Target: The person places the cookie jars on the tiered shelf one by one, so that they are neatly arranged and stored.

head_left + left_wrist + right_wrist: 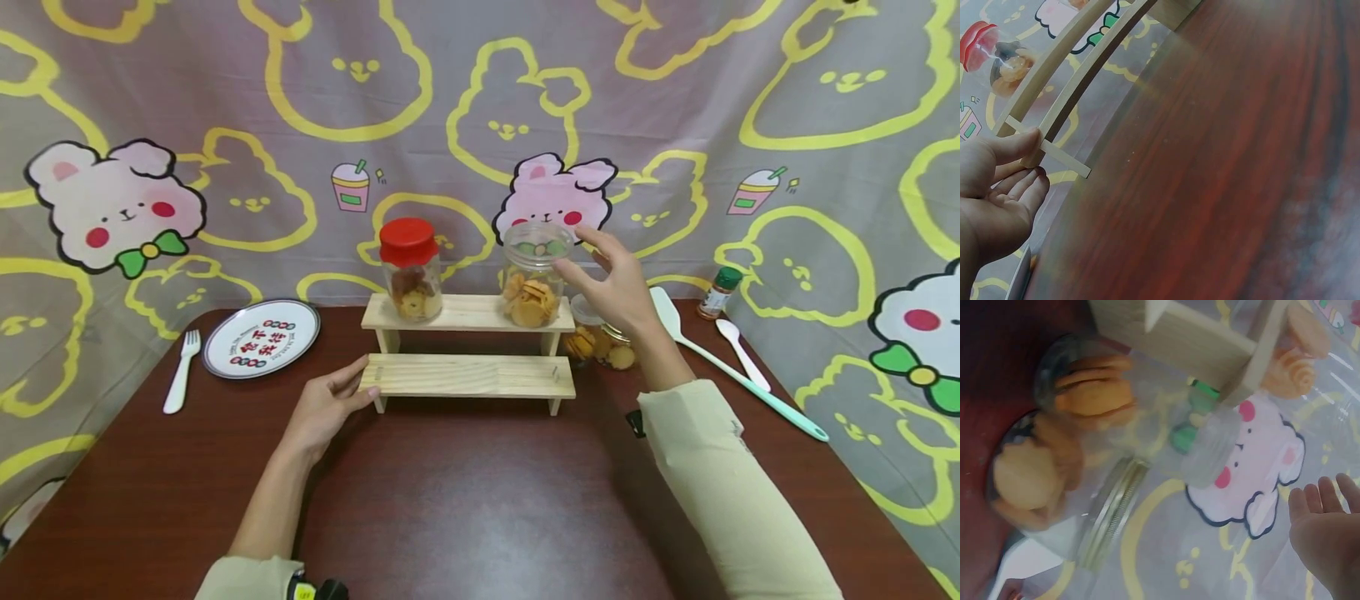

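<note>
A two-tier wooden shelf (465, 375) stands on the table. My left hand (322, 408) pinches the left end of its lower board, thumb on one side and fingers on the other. On the upper board, a red-lidded jar (409, 271) of cookies is at the left and a clear-lidded jar (531, 292) of cookies at the right. Beside that clear lid is my right hand (618, 279), thumb and fingers spread near its right edge. In the right wrist view, the right hand's fingers (1329, 497) look fairly straight, with nothing between them.
Behind the right forearm are a clear-lidded cookie jar (581, 342) and a gold-lidded jar (618, 350). Farther right lie a pale green spatula (738, 375), a white spoon (742, 354) and a green-capped bottle (720, 293). A plate (225, 354) and fork (182, 371) are at the left.
</note>
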The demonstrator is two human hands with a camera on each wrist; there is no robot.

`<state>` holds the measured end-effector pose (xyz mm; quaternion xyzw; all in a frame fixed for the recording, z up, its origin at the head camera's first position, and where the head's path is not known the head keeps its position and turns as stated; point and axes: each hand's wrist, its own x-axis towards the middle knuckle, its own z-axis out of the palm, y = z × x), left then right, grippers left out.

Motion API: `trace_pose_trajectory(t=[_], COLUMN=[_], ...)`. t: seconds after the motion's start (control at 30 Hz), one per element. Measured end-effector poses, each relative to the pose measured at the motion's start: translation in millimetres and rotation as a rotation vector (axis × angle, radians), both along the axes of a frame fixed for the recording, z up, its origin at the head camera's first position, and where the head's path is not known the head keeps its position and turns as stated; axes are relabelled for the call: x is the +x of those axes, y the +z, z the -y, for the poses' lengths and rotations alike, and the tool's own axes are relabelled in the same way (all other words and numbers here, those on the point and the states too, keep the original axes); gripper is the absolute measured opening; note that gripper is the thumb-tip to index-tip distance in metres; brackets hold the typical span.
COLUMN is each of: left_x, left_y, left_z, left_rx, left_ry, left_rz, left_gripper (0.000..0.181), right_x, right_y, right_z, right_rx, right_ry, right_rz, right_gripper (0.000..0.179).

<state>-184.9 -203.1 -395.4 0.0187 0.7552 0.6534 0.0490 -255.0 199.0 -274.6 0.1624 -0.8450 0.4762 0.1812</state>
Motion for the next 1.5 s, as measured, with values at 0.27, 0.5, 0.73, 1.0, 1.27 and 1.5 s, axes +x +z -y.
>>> trace_pose_trajectory(t=[0.27,0.5,0.73,1.0,1.27,1.5], left_x=[-0.5,-0.4,-0.1,0.4,0.2,-0.6], left_y=[-0.4,-1.3,-0.7,-0.8,-2.1,-4.2], left_z=[0.8,0.4,-0.3,-0.3,0.6,0.9], left_rx=[-0.007,-0.002,-0.006,-0.013,-0.01,-0.004], left_ry=[0.0,-0.005,0.0,0.006,0.005,0.004], left_rz=[0.0,0.002,-0.002,-0.004,-0.009,-0.01], left_gripper=[0.065,0.065,0.064,0.064,0.064,0.063], right_x=[4.7,7.4,5.8,6.8,6.0,3.0], right_y=[-18.5,-36.3,-55.1,-67.1,-73.6,-78.8], right_z=[-15,-28,-36,-38,-40,-41], right_rx=[0.004,0.034,0.048,0.059,0.022,0.026], right_ry=[-0.01,-0.038,-0.015,-0.021,-0.003,0.009], right_rz=[0.014,0.076,0.053,0.084,0.142,0.092], right_gripper=[0.065,0.07,0.064,0.062,0.061,0.053])
